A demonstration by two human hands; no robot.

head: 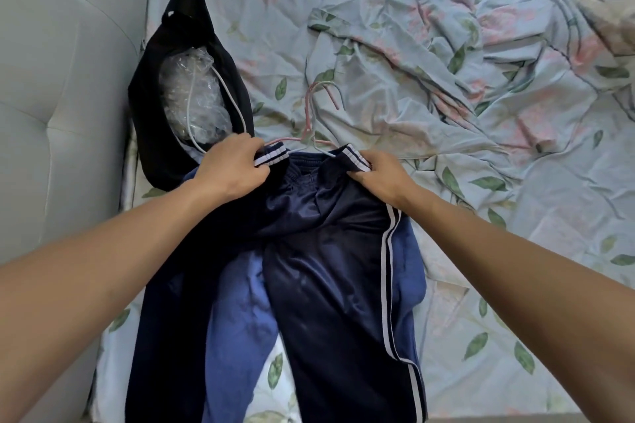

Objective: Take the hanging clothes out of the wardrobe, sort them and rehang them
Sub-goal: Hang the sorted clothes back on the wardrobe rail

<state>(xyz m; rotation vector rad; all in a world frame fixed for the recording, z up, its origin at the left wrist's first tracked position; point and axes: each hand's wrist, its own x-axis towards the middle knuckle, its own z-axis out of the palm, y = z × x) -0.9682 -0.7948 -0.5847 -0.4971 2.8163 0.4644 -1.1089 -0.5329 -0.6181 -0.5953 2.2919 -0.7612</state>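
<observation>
1. Lying flat on a bed, a pair of navy track trousers point(330, 250) is seen spread lengthwise toward the camera, with white side stripes running down its right edge.
2. The waistband's left corner is pinched by the left hand point(230, 170), whose fingers are curled round the striped band.
3. The waistband's right corner is grasped in the same way by the right hand point(376, 175), with the fingers folded over the fabric.
4. A lighter blue garment point(240, 319) is partly covered by the trousers and shows between and beside the legs.
5. Two thin hangers point(318, 113), one pink and one pale blue, are laid on the sheet just beyond the waistband, their hooks pointing away from the person; whether they are threaded into the trousers cannot be told.
6. A black garment point(158, 120) is heaped to the left of the hands, against a grey tufted headboard point(62, 79).
7. Crumpled clear plastic point(189, 96) and a white hanger point(233, 103) are held within the black garment's opening.
8. The bed is covered by a pale blue floral sheet point(481, 182), which is heavily rumpled at the upper right.
</observation>
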